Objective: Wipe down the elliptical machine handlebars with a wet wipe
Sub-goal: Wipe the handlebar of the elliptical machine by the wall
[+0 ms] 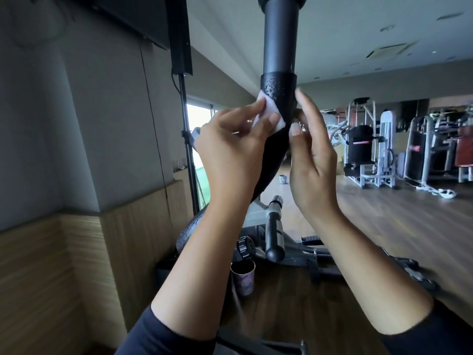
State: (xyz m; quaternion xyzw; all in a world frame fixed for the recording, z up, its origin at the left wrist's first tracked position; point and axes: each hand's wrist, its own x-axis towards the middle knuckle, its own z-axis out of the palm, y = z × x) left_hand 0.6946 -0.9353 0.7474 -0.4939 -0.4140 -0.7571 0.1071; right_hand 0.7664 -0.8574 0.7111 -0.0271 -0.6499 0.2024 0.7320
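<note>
Currently underway: the left hand [230, 147] is pressing the wet wipe [268, 105] against the left flank of the handlebar [279, 47], just below the top edge of its black grip [277, 88].
Hands: the left one is pinching the wipe between thumb and fingers. The right hand [312, 160] is hovering at the bar's right side with fingers straight and nothing in it. Its thumb tip is lying at the grip's edge, but whether it is touching I cannot tell.
Wipe's position: it is lying folded small on the grip's left side, partly under the left fingertips.
Surface: droplets [271, 86] are beading on the upper grip, so that stretch is looking wet rather than rubbed through.
Doing it well: wrapping the wipe round the grip is probably serving better than dabbing one face, since the far side is sitting out of view and is easy to miss. The free hand could be steadying the bar while the wipe is travelling down the curve.
Progress: judging by the beads, only a short band is getting attention, and the lower curve is likely waiting.
Containers: a cup [243, 276] is standing upright near the machine's base, its mouth open and its inside dark, so the contents are not showing. A small pot [282, 179] is sitting well beyond on the wooden floor [384, 226], too small to tell what it is holding.
</note>
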